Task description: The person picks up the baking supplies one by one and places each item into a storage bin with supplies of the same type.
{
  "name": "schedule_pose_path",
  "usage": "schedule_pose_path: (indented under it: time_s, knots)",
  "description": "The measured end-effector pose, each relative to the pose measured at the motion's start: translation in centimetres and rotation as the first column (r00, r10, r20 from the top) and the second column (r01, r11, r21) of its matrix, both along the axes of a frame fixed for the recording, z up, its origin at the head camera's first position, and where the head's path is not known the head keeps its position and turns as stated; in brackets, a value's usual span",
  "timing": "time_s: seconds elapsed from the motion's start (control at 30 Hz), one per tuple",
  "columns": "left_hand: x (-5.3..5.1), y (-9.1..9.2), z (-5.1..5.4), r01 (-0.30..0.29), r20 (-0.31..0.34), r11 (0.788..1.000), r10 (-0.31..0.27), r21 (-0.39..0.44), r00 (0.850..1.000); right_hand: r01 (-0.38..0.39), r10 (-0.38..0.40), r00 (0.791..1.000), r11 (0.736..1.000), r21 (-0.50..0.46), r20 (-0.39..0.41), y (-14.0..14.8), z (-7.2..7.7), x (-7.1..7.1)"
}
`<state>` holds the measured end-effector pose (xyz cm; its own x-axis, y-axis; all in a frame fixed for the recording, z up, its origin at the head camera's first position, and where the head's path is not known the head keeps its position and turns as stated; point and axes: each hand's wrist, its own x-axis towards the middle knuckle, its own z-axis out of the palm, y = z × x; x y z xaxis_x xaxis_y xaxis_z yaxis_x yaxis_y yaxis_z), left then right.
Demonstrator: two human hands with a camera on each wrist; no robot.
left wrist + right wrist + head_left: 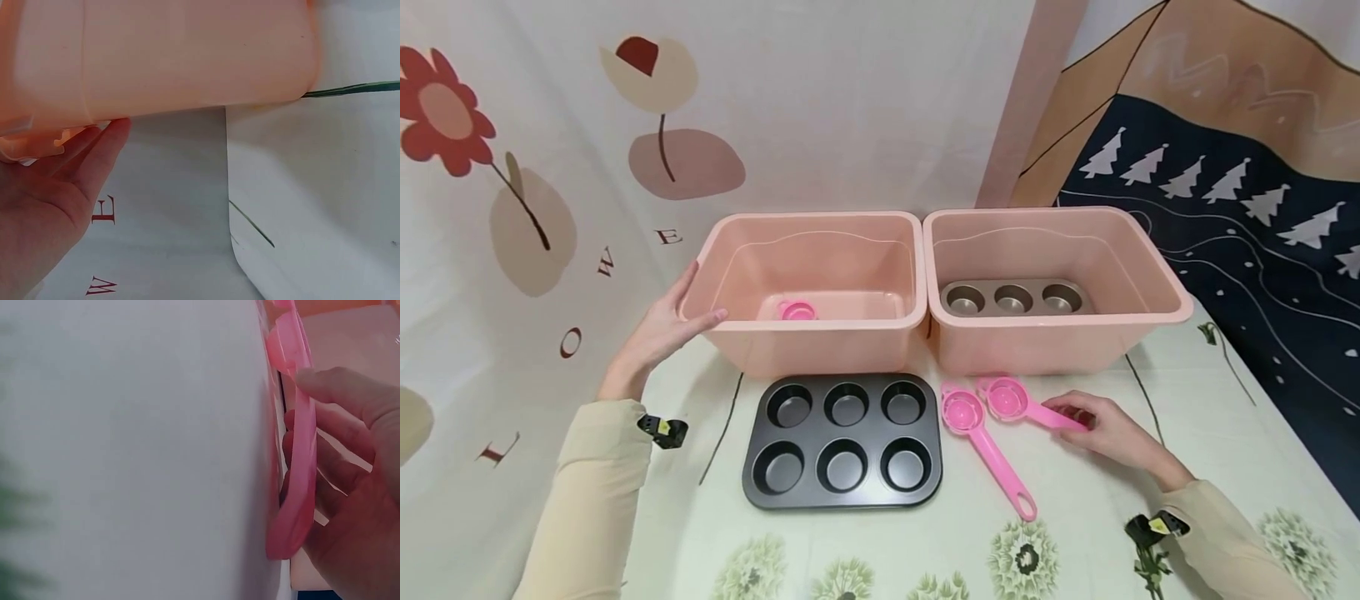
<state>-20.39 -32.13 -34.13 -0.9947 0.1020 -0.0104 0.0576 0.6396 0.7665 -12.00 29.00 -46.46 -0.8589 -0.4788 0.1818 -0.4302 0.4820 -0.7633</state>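
My left hand (658,337) grips the left pink bin (812,352) at its left end. The thumb lies over the rim and the fingers (109,150) reach beneath the lip in the left wrist view. My right hand (1108,427) pinches the handle of a pink egg separator (1009,400), thumb on one side and curled fingers on the other. In the right wrist view that handle (304,450) stands close to the table surface. A second pink egg separator (996,458) lies just left of it, its handle pointing toward me.
A dark muffin pan (842,442) with several cups lies before the left bin. Inside that bin sits a small pink round piece (797,311). The right pink bin (1030,346) touches the left one and holds a brown muffin pan (1013,298). Patterned cloth (850,100) rises behind.
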Motion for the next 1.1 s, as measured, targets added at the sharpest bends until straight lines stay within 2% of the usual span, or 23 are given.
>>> schedule_pose_path:
  time_s: [0.13,0.53,0.9,1.1]
  knots:
    - [0.0,0.0,-0.2,0.008,-0.001,0.999,-0.008,0.033,1.000,0.021,-0.022,1.000,1.000,-0.016,-0.013,0.1,-0.1,0.0]
    - [-0.1,0.1,-0.1,0.016,-0.003,0.999,-0.016,0.028,1.000,0.112,-0.112,0.994,0.994,-0.005,-0.012,-0.5,0.0,-0.2]
    - [-0.1,0.1,-0.2,0.012,-0.015,0.999,-0.011,0.044,1.000,0.089,-0.089,0.994,0.996,0.005,-0.069,-1.0,0.6,-0.8]
    - [-0.2,-0.2,-0.4,0.011,-0.020,0.999,-0.010,0.042,1.000,0.061,-0.058,0.990,0.998,0.018,-0.126,-1.4,1.2,-1.4]
